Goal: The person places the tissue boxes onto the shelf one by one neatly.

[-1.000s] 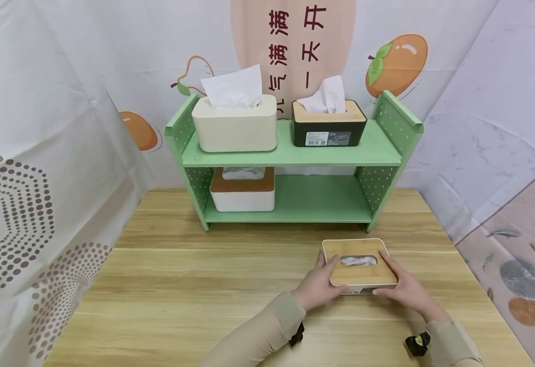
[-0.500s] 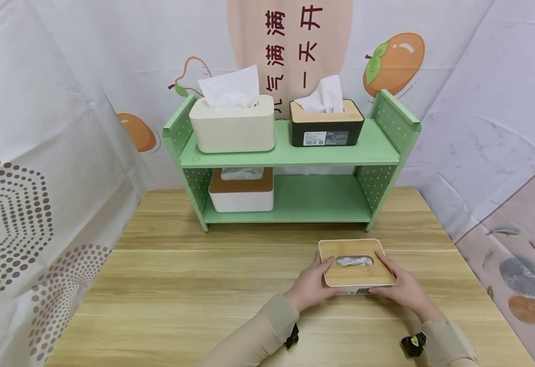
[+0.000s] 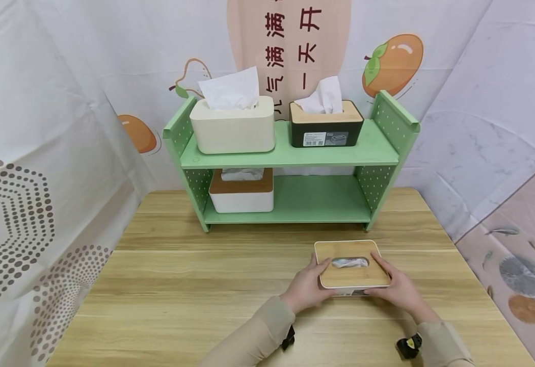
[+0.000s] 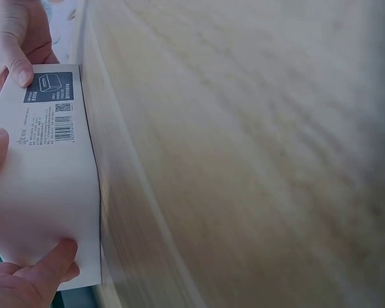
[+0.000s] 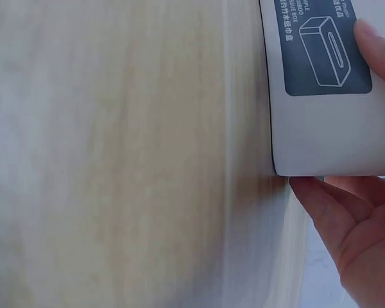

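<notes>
A white tissue box (image 3: pixel 352 278) with a light bamboo lid sits on the front right part of the table, tissue showing in its slot. My left hand (image 3: pixel 306 289) grips its left end, and my right hand (image 3: pixel 398 293) grips its right end, thumbs at the front face. In the left wrist view the box's white side (image 4: pixel 45 186) bears a printed label, with left-hand fingers (image 4: pixel 54 263) against it. The right wrist view shows the box's corner (image 5: pixel 333 135) close to the wood, with right-hand fingers (image 5: pixel 330 215) around its end.
A green two-tier shelf (image 3: pixel 290 159) stands behind. On top are a cream tissue box (image 3: pixel 233 130) and a black one with a wooden lid (image 3: pixel 327 127). A white tissue box with a brown lid (image 3: pixel 243 200) sits at lower left. Wooden table (image 3: pixel 180 285) extends leftward.
Both hands and the tissue box between them have shifted slightly to the left across the table. The shelf's boxes stay as they were.
</notes>
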`<control>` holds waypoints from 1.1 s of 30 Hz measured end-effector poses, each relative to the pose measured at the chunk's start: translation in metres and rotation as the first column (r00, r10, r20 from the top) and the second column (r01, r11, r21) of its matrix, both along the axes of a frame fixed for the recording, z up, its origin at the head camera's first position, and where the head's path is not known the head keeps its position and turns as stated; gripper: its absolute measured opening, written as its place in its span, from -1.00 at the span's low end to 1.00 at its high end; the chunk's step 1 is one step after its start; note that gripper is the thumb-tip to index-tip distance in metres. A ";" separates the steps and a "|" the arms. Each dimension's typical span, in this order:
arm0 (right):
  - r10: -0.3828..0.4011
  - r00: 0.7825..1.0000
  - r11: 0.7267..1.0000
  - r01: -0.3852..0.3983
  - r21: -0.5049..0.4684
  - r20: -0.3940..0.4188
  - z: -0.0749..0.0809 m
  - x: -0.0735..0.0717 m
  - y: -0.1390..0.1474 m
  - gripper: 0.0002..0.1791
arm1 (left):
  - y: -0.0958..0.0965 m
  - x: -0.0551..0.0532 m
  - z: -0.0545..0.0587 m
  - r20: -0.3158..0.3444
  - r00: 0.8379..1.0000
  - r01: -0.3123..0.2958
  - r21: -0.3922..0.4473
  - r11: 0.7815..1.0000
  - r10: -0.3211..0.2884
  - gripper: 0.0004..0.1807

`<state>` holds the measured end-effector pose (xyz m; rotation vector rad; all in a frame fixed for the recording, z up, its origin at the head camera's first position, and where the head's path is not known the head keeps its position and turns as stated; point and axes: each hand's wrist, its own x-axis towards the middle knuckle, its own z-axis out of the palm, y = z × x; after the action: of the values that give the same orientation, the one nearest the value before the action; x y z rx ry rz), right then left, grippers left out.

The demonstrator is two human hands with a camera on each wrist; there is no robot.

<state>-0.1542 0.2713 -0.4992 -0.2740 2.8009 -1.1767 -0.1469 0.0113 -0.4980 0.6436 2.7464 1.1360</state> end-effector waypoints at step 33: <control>-0.082 0.995 0.994 0.078 -0.078 -0.055 0.040 -0.033 -0.058 0.10 | -0.034 -0.032 0.047 -0.164 0.970 -0.177 0.028 0.984 0.179 -0.13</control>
<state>-0.1868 0.2137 -0.4592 -0.2065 2.8458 -1.3148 -0.1786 -0.0227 -0.4510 0.5236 2.9928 1.1863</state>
